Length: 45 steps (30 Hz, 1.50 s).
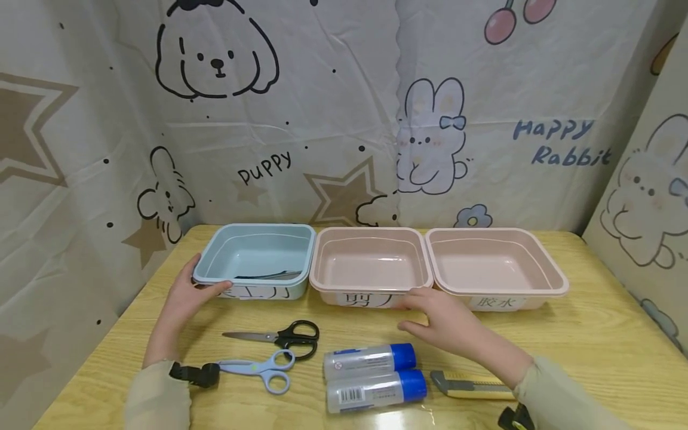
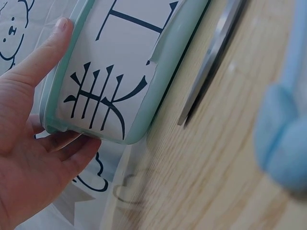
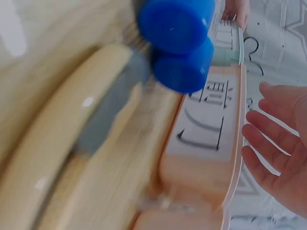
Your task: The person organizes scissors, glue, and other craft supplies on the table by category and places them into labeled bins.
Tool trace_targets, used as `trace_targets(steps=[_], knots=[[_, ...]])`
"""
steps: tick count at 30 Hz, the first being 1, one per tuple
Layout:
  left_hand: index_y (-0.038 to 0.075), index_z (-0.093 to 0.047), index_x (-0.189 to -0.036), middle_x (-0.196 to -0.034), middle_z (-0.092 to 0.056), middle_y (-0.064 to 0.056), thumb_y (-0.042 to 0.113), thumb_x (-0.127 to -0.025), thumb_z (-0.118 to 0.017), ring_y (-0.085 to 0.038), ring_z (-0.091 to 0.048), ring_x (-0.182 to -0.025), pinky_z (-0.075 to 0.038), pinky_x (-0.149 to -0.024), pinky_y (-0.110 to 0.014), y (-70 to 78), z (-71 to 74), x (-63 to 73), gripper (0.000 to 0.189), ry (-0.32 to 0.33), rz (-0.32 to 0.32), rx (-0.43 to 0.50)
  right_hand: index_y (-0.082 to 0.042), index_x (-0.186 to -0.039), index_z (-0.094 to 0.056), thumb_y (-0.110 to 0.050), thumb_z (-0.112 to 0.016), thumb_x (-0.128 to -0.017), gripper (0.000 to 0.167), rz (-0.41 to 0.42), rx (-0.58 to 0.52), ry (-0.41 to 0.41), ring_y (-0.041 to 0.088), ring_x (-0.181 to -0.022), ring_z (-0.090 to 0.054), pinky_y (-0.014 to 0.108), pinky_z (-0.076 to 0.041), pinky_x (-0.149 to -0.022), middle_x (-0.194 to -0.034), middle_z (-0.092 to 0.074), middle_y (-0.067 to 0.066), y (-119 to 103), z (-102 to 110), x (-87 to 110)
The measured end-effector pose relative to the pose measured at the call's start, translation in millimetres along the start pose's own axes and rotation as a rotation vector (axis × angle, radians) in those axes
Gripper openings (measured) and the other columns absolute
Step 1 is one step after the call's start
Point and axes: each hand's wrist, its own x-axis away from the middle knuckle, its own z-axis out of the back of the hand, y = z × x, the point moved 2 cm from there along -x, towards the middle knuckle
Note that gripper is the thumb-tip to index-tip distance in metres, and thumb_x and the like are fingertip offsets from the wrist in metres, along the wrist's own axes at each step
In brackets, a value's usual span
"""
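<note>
The left hand (image 1: 185,292) grips the near left corner of the blue box (image 1: 298,289), its thumb along the front rim and its fingers round the side. That box stands by the table's (image 1: 607,334) far left corner. The middle box (image 1: 324,296) sits just beside it, then the right box (image 1: 500,292), all lined along the far edge, so there's hardly any gap between rims. The right hand (image 1: 443,313) is at the middle box's near right corner, fingers loosely spread and holding nothing; I can't tell whether they touch the rim. A strip of bare wood runs before the boxes, and more shows toward the right edge. Nearer lie black scissors (image 1: 283,338), blue scissors (image 1: 262,367) and two blue-capped bottles (image 1: 360,361).

The yellow cutter (image 1: 470,388) is partly hidden behind the right forearm, and blurred from the right wrist. In the blue box, the front wall cuts off something thin and dark (image 1: 269,276). The left thumb covers part of that box's label (image 1: 258,292). The table's near edge is out of sight.
</note>
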Motion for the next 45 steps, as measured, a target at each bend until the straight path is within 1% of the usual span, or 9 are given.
trace_targets(steps=[7, 11, 14, 17, 21, 27, 31, 37, 45], knots=[[0.009, 0.002, -0.146, -0.146, -0.015, -0.028, 0.041, -0.077, -0.07, -0.045, -0.026, -0.128, -0.028, -0.098, -0.059, 1.2, 0.2, -1.5, 0.105, 0.003, -0.007, 0.011, -0.02, -0.094, -0.065, -0.027, -0.072, -0.076, 0.021, -0.041, -0.027, -0.051, 0.006, -0.082, -0.057, 0.029, -0.05, -0.071, -0.089, -0.061, -0.012, 16.3, 8.5, 36.8], [0.009, 0.002, -0.146, -0.146, -0.015, -0.028, 0.042, -0.077, -0.069, -0.045, -0.026, -0.128, -0.028, -0.098, -0.06, 3.3, 1.0, -2.8, 0.105, 0.004, -0.011, 0.008, -0.023, -0.092, -0.063, -0.029, -0.073, -0.075, 0.021, -0.104, -0.044, -0.117, 0.003, -0.079, -0.054, 0.027, -0.049, -0.069, -0.086, -0.058, -0.013, 24.6, 12.7, 55.1], [0.008, 0.002, -0.146, -0.146, -0.015, -0.028, 0.041, -0.077, -0.07, -0.045, -0.026, -0.128, -0.028, -0.099, -0.059, 3.9, 1.1, -3.2, 0.105, 0.005, -0.017, 0.011, -0.024, -0.095, -0.062, -0.035, -0.073, -0.073, 0.026, -0.136, -0.042, -0.165, 0.003, -0.079, -0.053, 0.027, -0.048, -0.067, -0.086, -0.057, -0.014, 30.7, 16.0, 66.9], [0.007, 0.001, -0.146, -0.146, -0.016, -0.028, 0.04, -0.077, -0.07, -0.045, -0.027, -0.128, -0.029, -0.098, -0.059, 3.2, 0.5, -2.1, 0.104, 0.005, -0.017, 0.014, -0.026, -0.094, -0.06, -0.045, -0.073, -0.07, 0.033, -0.136, -0.041, -0.202, 0.002, -0.079, -0.052, 0.026, -0.046, -0.065, -0.087, -0.055, -0.016, 36.8, 17.8, 78.2], [0.007, 0.001, -0.146, -0.145, -0.017, -0.028, 0.04, -0.077, -0.07, -0.045, -0.028, -0.127, -0.03, -0.098, -0.059, 2.0, -0.6, -0.9, 0.104, 0.006, -0.015, 0.019, -0.027, -0.094, -0.057, -0.055, -0.072, -0.066, 0.042, -0.159, -0.066, -0.285, 0.001, -0.079, -0.048, 0.025, -0.044, -0.064, -0.087, -0.052, -0.017, 45.1, 16.7, 92.5], [0.008, 0.002, -0.146, -0.145, -0.016, -0.028, 0.04, -0.077, -0.07, -0.045, -0.028, -0.127, -0.03, -0.098, -0.059, 0.5, -1.1, -0.4, 0.105, 0.005, -0.008, 0.021, -0.028, -0.1, -0.053, -0.052, -0.075, -0.062, 0.05, -0.239, -0.135, -0.413, 0.0, -0.078, -0.044, 0.024, -0.042, -0.064, -0.086, -0.048, -0.016, 56.7, 13.0, 112.9], [0.008, 0.002, -0.146, -0.145, -0.016, -0.028, 0.04, -0.077, -0.07, -0.045, -0.028, -0.127, -0.03, -0.098, -0.059, -0.3, -1.0, 0.1, 0.104, 0.002, -0.009, 0.021, -0.031, -0.101, -0.052, -0.045, -0.077, -0.063, 0.048, -0.273, -0.181, -0.46, -0.001, -0.078, -0.043, 0.023, -0.042, -0.065, -0.086, -0.047, -0.017, 61.6, 10.0, 122.4], [0.008, 0.002, -0.146, -0.145, -0.016, -0.028, 0.04, -0.078, -0.069, -0.045, -0.028, -0.127, -0.03, -0.098, -0.059, -0.4, -1.1, 0.4, 0.104, 0.0, -0.011, 0.02, -0.029, -0.097, -0.052, -0.03, -0.077, -0.065, 0.04, -0.202, -0.225, -0.44, -0.002, -0.075, -0.041, 0.021, -0.037, -0.061, -0.083, -0.044, -0.016, 68.4, 6.9, 128.5], [0.007, 0.002, -0.146, -0.145, -0.016, -0.028, 0.04, -0.078, -0.069, -0.045, -0.029, -0.127, -0.031, -0.098, -0.058, 0.5, -1.3, 0.5, 0.104, -0.002, -0.019, 0.024, -0.025, -0.094, -0.052, -0.029, -0.075, -0.07, 0.033, -0.163, -0.307, -0.449, -0.004, -0.069, -0.039, 0.017, -0.034, -0.056, -0.078, -0.044, -0.015, 72.3, 4.6, 128.7]])
